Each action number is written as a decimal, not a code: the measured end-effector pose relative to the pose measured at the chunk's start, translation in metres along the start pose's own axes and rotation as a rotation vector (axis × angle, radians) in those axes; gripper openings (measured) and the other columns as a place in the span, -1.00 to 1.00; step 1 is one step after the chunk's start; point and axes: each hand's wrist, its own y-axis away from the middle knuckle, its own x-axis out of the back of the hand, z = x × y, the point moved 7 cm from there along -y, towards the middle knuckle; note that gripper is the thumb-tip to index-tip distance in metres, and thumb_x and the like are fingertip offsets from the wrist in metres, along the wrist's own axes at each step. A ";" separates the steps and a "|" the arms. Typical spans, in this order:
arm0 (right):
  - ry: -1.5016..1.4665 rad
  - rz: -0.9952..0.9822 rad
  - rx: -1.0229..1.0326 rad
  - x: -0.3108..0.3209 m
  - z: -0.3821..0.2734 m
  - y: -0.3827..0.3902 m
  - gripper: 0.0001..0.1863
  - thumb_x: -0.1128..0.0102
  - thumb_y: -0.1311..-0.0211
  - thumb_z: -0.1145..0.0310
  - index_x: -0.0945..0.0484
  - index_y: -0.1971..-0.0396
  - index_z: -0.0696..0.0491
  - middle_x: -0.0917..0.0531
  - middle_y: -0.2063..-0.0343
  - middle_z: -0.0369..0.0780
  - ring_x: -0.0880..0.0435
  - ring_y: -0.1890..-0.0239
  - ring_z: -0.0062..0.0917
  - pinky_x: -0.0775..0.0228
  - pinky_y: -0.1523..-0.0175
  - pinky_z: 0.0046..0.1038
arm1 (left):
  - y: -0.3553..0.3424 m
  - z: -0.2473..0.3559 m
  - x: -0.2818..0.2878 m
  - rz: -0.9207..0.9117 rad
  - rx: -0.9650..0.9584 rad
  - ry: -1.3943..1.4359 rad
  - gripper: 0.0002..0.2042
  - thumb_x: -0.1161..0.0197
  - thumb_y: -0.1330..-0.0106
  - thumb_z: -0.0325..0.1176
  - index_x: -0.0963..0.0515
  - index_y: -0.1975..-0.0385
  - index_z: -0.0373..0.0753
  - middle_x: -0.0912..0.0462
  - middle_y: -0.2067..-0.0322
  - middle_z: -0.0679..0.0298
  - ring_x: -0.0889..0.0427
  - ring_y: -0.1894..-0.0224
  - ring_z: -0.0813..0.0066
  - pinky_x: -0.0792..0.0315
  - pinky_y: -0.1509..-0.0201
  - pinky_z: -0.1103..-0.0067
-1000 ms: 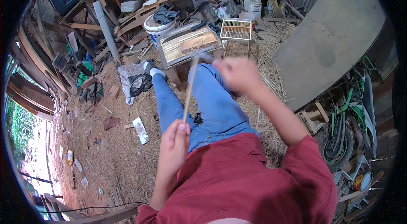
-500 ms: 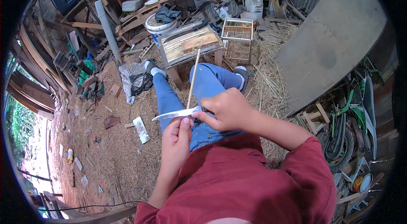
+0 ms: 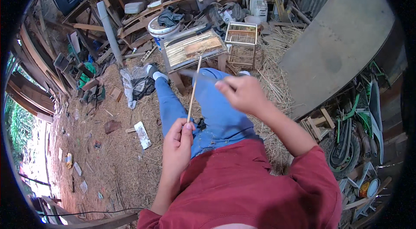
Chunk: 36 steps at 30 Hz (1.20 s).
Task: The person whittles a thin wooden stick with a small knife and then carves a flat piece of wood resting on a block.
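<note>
Pinched in my left hand [image 3: 178, 139] is the lower end of a thin pale wooden stick [image 3: 195, 87], which points up and away from me over my lap. My right hand [image 3: 242, 94] is closed on a knife whose blade [image 3: 190, 73], smeared by motion, reaches leftward to the upper part of the stick. Whether the edge touches the stick I cannot tell. The knife's handle is hidden in my fist. Beyond my knees stands a low wooden table [image 3: 177, 71] with several split pale strips [image 3: 184, 53] and a flat board piece [image 3: 203, 45] on it.
A small slatted rack [image 3: 241, 34] stands right of the table, a white bucket [image 3: 162, 29] behind it. A large grey sheet [image 3: 338, 42] leans at the right, near a motorbike wheel [image 3: 344, 153]. Straw and scraps cover the floor, including a white slab [image 3: 142, 135].
The knife in my right hand has moved from just above my left fingers up and away along the stick. My left hand has kept its hold, nearly in place.
</note>
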 end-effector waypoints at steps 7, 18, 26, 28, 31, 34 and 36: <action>0.080 -0.071 0.357 -0.019 -0.055 0.021 -0.49 -0.24 -0.36 -0.11 -0.57 0.63 0.00 -0.58 0.74 -0.08 -0.64 0.69 -0.16 -0.44 0.54 -0.14 | -0.004 0.005 -0.007 0.057 -0.046 -0.010 -0.80 -0.04 -0.66 -0.30 -0.50 0.22 -0.24 -0.30 0.55 0.59 -0.16 0.56 0.86 -0.03 0.51 0.74; -0.111 0.089 -0.181 0.006 0.017 -0.020 -0.45 -0.13 -0.44 -0.16 -0.72 0.44 0.05 -0.69 0.58 -0.03 -0.73 0.45 -0.06 -0.52 0.33 -0.09 | -0.004 0.000 0.003 0.057 -0.042 -0.063 -0.81 -0.04 -0.67 -0.30 -0.51 0.21 -0.21 -0.26 0.57 0.61 -0.15 0.55 0.86 -0.03 0.50 0.73; 0.021 -0.064 0.405 -0.024 -0.064 0.013 -0.51 -0.30 -0.30 -0.11 -0.60 0.62 0.00 -0.59 0.74 -0.07 -0.65 0.68 -0.14 -0.46 0.55 -0.15 | -0.002 0.010 -0.001 0.034 -0.039 -0.075 -0.80 -0.02 -0.65 -0.36 -0.56 0.20 -0.26 -0.32 0.58 0.54 -0.21 0.55 0.82 -0.08 0.49 0.68; 0.093 0.000 0.184 -0.019 -0.025 -0.009 -0.49 -0.18 -0.37 -0.17 -0.71 0.49 0.00 -0.67 0.61 -0.06 -0.73 0.49 -0.14 -0.55 0.37 -0.11 | 0.006 0.012 0.000 0.016 -0.052 -0.211 -0.78 -0.01 -0.66 -0.33 -0.55 0.22 -0.25 -0.32 0.58 0.55 -0.21 0.54 0.83 -0.08 0.49 0.69; 0.063 0.029 -0.393 0.027 0.067 -0.056 -0.37 0.02 -0.50 -0.22 -0.74 0.40 0.05 -0.74 0.44 -0.02 -0.76 0.34 -0.09 -0.55 0.19 -0.08 | 0.027 0.021 -0.005 -0.035 -0.086 -0.377 -0.77 -0.01 -0.66 -0.31 -0.54 0.25 -0.24 -0.31 0.59 0.56 -0.22 0.54 0.82 -0.09 0.48 0.69; -0.103 0.111 -0.292 0.030 0.056 -0.053 -0.38 0.00 -0.51 -0.18 -0.72 0.40 0.10 -0.72 0.45 0.02 -0.74 0.36 -0.05 -0.51 0.23 -0.09 | 0.016 0.026 -0.001 -0.014 -0.087 -0.468 -0.78 -0.02 -0.66 -0.32 -0.53 0.25 -0.23 -0.33 0.57 0.54 -0.23 0.52 0.81 -0.12 0.46 0.69; -0.188 0.071 -0.262 0.015 0.032 -0.038 -0.40 -0.06 -0.50 -0.13 -0.66 0.47 0.15 -0.68 0.52 0.05 -0.72 0.39 -0.02 -0.47 0.28 -0.09 | 0.000 0.013 0.007 0.072 -0.122 -0.241 -0.79 -0.03 -0.66 -0.32 -0.53 0.24 -0.23 -0.34 0.54 0.53 -0.24 0.50 0.81 -0.12 0.45 0.70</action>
